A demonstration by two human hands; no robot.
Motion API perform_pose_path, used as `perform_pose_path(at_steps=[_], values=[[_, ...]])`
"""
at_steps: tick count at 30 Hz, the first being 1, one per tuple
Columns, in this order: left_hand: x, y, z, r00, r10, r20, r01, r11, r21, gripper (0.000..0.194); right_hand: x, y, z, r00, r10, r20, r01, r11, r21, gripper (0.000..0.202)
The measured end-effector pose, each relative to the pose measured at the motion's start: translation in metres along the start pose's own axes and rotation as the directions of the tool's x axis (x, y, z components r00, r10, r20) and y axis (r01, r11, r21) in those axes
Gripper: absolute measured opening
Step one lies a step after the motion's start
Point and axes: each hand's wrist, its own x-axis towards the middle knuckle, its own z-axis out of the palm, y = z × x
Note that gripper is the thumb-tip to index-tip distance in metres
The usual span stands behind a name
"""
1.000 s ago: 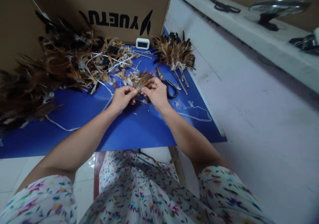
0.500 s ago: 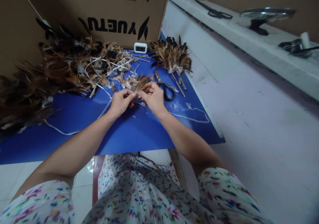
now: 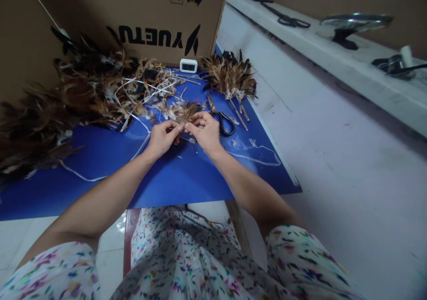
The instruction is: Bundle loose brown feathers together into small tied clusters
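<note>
Between my two hands is a small bunch of brown feathers (image 3: 188, 112), its tips pointing away from me. My left hand (image 3: 163, 136) pinches the bunch's base from the left, thumb against fingers. From the other side my right hand (image 3: 206, 131) pinches the same base, thumbs almost meeting. What the fingertips cover at the base is hidden. Black-handled scissors (image 3: 224, 121) lie just right of my right hand, blades pointing away. A white ribbon (image 3: 142, 148) runs over the table beside my left wrist, and another stretch of it loops out to the right.
A large heap of brown and black feathers (image 3: 90, 86) covers the left and back of the blue table (image 3: 173, 180). Feather bundles on sticks (image 3: 230, 75) lie at the back right. A small white digital clock (image 3: 188, 66) stands before a cardboard box (image 3: 150, 6). A wall ledge (image 3: 320, 42) runs along the right.
Hardly anything differs. Both hands keep their pinch on the feather bunch, with only a slight shift of the fingers; the whole view has moved a few pixels.
</note>
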Motion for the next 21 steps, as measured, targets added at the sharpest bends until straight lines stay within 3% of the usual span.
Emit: perform_pose_path(at_steps=[13, 21], values=[[-0.0009, 0.0001, -0.0011, 0.999, 0.009, 0.031, -0.009, 1.000, -0.024, 0.024, -0.0007, 0.0007, -0.0013, 1.000, -0.018, 0.015, 0.018, 1.000, -0.018, 0.032], [0.0006, 0.0022, 0.0006, 0.997, -0.050, 0.067, 0.064, 0.971, -0.229, 0.036, -0.0002, -0.0048, -0.0041, 0.997, -0.058, 0.053, 0.057, 0.998, 0.015, 0.034]])
